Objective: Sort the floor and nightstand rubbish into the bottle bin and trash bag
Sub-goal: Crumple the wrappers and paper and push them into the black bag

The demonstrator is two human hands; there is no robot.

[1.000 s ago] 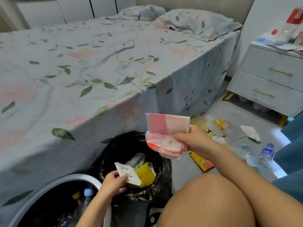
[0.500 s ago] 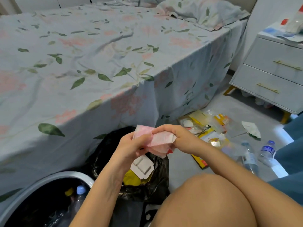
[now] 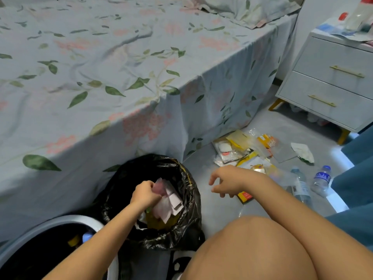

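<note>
My left hand (image 3: 144, 194) is over the mouth of the black trash bag (image 3: 187, 219), shut on a crumpled pink and white wrapper (image 3: 160, 187). White packaging and yellow scraps lie inside the bag below it. My right hand (image 3: 228, 181) hovers empty with curled, spread fingers over the grey floor, just left of a pile of wrappers (image 3: 240, 147). The round bottle bin (image 3: 66, 221) stands at the lower left with a capped bottle inside. Two clear plastic bottles (image 3: 321, 180) lie on the floor to the right.
The bed with a floral sheet (image 3: 101, 77) fills the left and middle. A white nightstand (image 3: 331, 85) with gold handles stands at the right, cluttered on top. Blue fabric (image 3: 357, 158) borders the right edge. My bare knee (image 3: 250, 249) is in the foreground.
Both hands crumpled the pink wrapper together, then my left hand carried it down into the trash bag. My right hand let go and moved right toward the floor rubbish.
</note>
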